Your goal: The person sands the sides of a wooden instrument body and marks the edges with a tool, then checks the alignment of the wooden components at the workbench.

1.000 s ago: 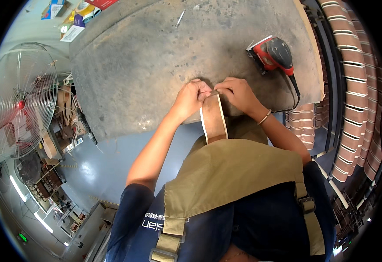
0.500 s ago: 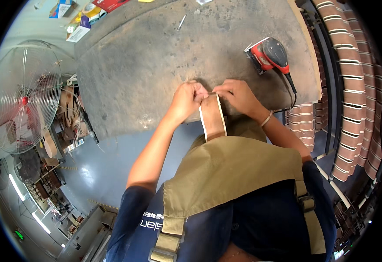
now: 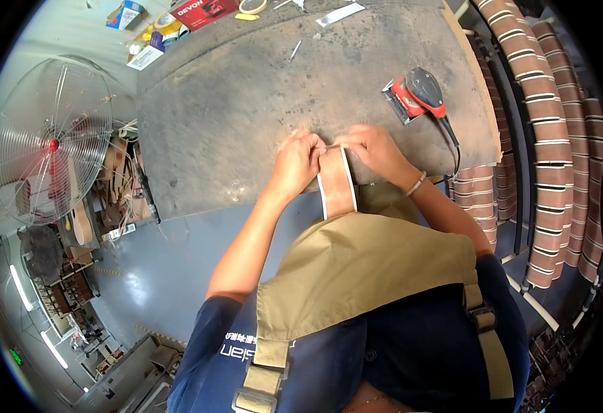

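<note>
A brown wooden piece [image 3: 336,182] shows as a curved band with white edging along both long sides. Its far end is at the bench's front edge, and its near end disappears behind my olive apron. My left hand [image 3: 297,162] pinches the far left corner with bent fingers. On the far right corner, my right hand [image 3: 377,153] is closed too, thumb and fingers pressed together at the edge. The fingertips partly cover that end, so anything small between them cannot be made out.
The dark, stained workbench [image 3: 225,124] carries a red and black sander [image 3: 417,95] with its cord at the right. A thin white stick [image 3: 295,50] lies farther back, near boxes and tape rolls. A large fan [image 3: 53,144] stands left; racks of brown, white-striped pieces [image 3: 553,151] stand right.
The view has shifted slightly, bringing more of the bench's far side into sight. Both hands keep their grip on the wooden piece, with only slight finger movement.
</note>
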Action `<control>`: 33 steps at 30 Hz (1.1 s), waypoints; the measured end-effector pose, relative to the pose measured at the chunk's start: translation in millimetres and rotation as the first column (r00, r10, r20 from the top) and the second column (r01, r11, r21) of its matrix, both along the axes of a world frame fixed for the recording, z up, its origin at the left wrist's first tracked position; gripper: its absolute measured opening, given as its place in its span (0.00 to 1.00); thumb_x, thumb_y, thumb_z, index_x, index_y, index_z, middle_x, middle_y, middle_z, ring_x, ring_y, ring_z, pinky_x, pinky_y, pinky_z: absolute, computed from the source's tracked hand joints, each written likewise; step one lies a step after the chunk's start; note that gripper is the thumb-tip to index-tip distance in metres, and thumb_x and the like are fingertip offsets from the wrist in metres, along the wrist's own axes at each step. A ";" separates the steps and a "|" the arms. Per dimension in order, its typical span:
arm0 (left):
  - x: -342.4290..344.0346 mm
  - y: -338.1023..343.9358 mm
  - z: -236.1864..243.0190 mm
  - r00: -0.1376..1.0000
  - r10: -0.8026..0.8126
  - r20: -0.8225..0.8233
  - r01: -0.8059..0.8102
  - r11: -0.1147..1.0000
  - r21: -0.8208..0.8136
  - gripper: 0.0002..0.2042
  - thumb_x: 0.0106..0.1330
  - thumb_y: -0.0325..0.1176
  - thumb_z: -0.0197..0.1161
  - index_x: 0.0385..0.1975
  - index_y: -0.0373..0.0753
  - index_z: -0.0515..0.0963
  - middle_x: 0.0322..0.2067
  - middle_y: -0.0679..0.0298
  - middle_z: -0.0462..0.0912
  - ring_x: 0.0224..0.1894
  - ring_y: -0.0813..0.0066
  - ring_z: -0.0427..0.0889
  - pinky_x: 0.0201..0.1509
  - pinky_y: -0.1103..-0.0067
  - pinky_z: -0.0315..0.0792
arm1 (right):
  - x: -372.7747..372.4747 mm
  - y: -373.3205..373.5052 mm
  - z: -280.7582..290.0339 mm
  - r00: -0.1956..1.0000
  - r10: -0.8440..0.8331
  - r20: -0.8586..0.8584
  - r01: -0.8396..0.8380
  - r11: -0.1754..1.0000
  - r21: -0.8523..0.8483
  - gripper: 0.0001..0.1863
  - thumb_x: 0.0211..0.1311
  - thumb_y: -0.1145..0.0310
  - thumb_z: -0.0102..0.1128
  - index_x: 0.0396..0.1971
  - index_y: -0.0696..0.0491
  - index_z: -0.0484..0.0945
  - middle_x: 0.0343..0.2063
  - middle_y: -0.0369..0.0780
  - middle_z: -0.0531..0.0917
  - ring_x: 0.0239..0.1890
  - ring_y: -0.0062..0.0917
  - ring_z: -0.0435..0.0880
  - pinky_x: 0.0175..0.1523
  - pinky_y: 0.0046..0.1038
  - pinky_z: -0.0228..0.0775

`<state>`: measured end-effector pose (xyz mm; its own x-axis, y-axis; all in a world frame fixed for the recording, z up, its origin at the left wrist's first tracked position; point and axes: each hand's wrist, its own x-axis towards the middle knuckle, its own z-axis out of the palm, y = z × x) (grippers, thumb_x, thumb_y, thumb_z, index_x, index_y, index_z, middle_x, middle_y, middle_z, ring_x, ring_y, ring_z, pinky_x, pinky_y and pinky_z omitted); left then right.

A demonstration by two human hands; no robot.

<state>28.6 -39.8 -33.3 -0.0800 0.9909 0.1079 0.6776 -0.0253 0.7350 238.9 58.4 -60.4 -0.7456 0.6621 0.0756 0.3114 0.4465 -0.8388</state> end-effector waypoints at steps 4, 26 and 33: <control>15.4 -38.9 12.8 0.977 -0.113 -0.179 0.141 0.979 0.149 0.09 0.53 0.18 0.68 0.32 0.37 0.80 0.30 0.57 0.75 0.38 0.53 0.77 0.40 0.64 0.74 | 31.2 -47.3 15.1 1.000 0.001 0.003 -0.002 0.987 0.161 0.17 0.63 0.73 0.63 0.51 0.47 0.89 0.39 0.43 0.87 0.41 0.38 0.86 0.44 0.34 0.78; 19.2 -46.3 14.5 0.972 -0.111 -0.209 0.152 0.970 0.191 0.05 0.59 0.22 0.70 0.32 0.39 0.83 0.30 0.60 0.78 0.35 0.56 0.76 0.38 0.64 0.73 | 37.0 -48.5 17.6 0.993 0.025 -0.116 -0.006 0.986 0.166 0.18 0.65 0.81 0.61 0.50 0.50 0.90 0.32 0.42 0.85 0.29 0.30 0.85 0.36 0.30 0.76; 28.7 -76.4 -3.7 0.973 -0.186 -0.137 0.215 0.945 0.247 0.04 0.58 0.22 0.70 0.30 0.38 0.82 0.30 0.60 0.77 0.35 0.56 0.79 0.39 0.65 0.75 | 46.7 -66.3 17.7 0.988 0.113 -0.106 -0.080 0.957 0.278 0.19 0.63 0.82 0.61 0.50 0.49 0.90 0.34 0.43 0.87 0.34 0.34 0.87 0.40 0.32 0.79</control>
<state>57.3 -116.2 -37.0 0.1446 0.9219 0.3593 0.7151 -0.3484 0.6060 285.6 -7.8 -42.7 -0.7795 0.5290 0.3355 0.1603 0.6862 -0.7095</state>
